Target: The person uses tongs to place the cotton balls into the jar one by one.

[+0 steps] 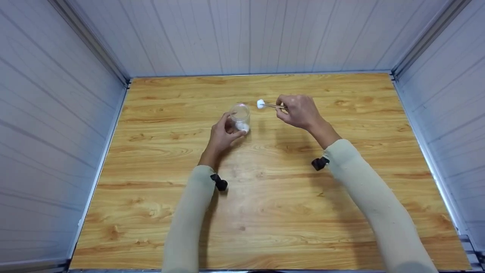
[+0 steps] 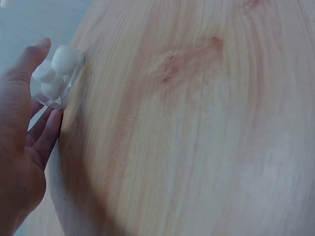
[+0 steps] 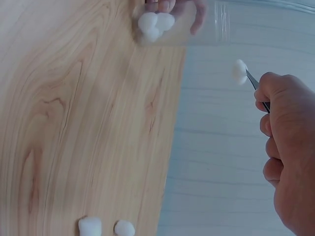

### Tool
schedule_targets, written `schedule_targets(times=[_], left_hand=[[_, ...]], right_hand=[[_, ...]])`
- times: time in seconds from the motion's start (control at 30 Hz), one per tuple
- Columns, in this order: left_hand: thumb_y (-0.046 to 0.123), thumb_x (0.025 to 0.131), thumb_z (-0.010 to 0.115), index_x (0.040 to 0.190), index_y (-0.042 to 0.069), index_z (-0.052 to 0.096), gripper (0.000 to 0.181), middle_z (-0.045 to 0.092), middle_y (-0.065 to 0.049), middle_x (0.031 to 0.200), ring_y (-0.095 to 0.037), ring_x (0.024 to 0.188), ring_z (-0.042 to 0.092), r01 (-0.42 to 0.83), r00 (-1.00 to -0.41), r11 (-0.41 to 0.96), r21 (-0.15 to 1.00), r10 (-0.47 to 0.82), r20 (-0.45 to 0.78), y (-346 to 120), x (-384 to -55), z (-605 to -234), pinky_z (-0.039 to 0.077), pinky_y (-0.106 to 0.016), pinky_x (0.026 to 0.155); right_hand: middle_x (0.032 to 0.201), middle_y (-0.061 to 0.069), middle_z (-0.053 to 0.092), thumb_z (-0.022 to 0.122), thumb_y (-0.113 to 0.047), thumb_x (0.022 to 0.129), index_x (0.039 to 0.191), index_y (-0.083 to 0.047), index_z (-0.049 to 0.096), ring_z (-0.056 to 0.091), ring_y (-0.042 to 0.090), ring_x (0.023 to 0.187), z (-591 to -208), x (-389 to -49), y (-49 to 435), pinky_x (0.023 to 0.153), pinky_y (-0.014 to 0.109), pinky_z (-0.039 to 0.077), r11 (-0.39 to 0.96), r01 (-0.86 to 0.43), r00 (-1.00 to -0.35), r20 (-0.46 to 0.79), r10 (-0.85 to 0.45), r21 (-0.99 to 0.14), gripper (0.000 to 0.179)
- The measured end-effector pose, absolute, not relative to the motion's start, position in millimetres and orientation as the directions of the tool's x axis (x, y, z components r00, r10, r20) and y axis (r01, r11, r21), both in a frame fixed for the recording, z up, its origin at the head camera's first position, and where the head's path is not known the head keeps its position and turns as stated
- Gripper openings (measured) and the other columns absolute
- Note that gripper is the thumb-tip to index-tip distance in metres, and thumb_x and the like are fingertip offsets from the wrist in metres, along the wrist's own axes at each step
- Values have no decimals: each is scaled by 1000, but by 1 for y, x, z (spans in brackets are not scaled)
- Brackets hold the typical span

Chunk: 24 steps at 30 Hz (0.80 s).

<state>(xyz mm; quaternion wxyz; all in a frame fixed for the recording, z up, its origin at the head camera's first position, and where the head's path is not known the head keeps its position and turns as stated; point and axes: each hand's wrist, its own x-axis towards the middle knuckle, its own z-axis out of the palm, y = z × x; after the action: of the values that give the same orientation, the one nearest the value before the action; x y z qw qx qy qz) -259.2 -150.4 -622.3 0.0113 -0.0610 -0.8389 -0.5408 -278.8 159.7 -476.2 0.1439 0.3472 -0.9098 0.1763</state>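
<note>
A clear jar stands upright on the table, with white cotton balls at its bottom. My left hand grips the jar from the left, thumb and fingers around its wall. In the left wrist view the left hand shows at the left edge, beside the jar. My right hand holds metal tweezers to the right of the jar. Their tips pinch one cotton ball, held in the air above the table and apart from the jar's mouth.
Two more white cotton pieces, one squarish and one round, lie on the wooden table; the head view does not show them. White panel walls enclose the table at the back and both sides.
</note>
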Motion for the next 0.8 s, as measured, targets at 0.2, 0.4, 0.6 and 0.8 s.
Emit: schedule_targets(times=[0.2,0.4,0.6,0.8], left_hand=[[29,91,98,157,17,59,78,75,-13,130,-19,112,70,117,-992,403,908,85,90,-150,-256,-620,60,-31,98],[32,91,98,161,20,56,82,75,-13,133,-17,115,70,100,-994,411,906,89,70,-151,-260,-625,61,-30,98],[35,89,99,160,22,57,84,75,-13,133,-18,117,70,84,-995,418,905,77,56,-150,-264,-627,61,-32,102],[30,89,99,161,22,57,83,75,-16,136,-22,126,71,64,-997,391,918,67,41,-147,-262,-624,62,-33,108]], right_hand=[[84,18,82,72,-17,102,107,-2,77,74,36,65,-474,-278,147,60,54,59,667,-709,-692,404,-598,-226,17],[85,18,83,71,-17,102,106,-2,77,76,35,66,-475,-277,136,62,55,61,648,-729,-672,410,-617,-219,16],[86,17,83,71,-16,102,105,-2,77,76,35,68,-475,-275,128,64,55,62,625,-744,-659,411,-630,-235,15],[86,17,83,72,-16,101,105,-2,76,77,34,70,-478,-273,123,64,54,62,621,-747,-657,412,-631,-239,15]])
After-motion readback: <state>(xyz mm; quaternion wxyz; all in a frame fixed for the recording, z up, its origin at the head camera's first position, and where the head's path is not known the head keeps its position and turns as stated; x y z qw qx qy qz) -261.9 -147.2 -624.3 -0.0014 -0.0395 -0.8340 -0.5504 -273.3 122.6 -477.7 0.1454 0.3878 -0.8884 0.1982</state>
